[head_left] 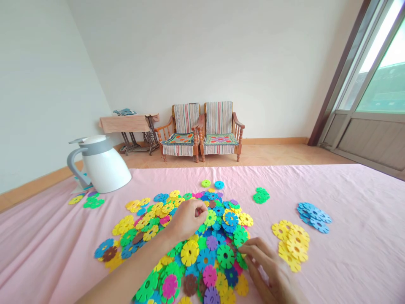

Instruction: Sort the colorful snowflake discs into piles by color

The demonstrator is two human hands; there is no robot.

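Observation:
A large heap of plastic snowflake-shaped interlocking discs (202, 249) in many colours covers the middle of a pink sheet (332, 185). My left hand (186, 219) hangs over the heap's centre in a loose fist, fingers curled, and I cannot see anything held in it. My right hand (268, 270) rests at the heap's right edge, fingers apart, its fingertips next to a green disc (241, 260). To the right lie a sorted group of yellow discs (291, 247) and a group of blue discs (313, 217). A small green group (261, 195) lies beyond them.
A white and grey plastic jug (103, 164) lies tilted on the sheet's far left, near a few yellow and green discs (90, 201). Beyond the sheet's far edge are a tiled floor, two wooden armchairs (202, 131), a treadle table (129, 128) and a glazed door (370, 88).

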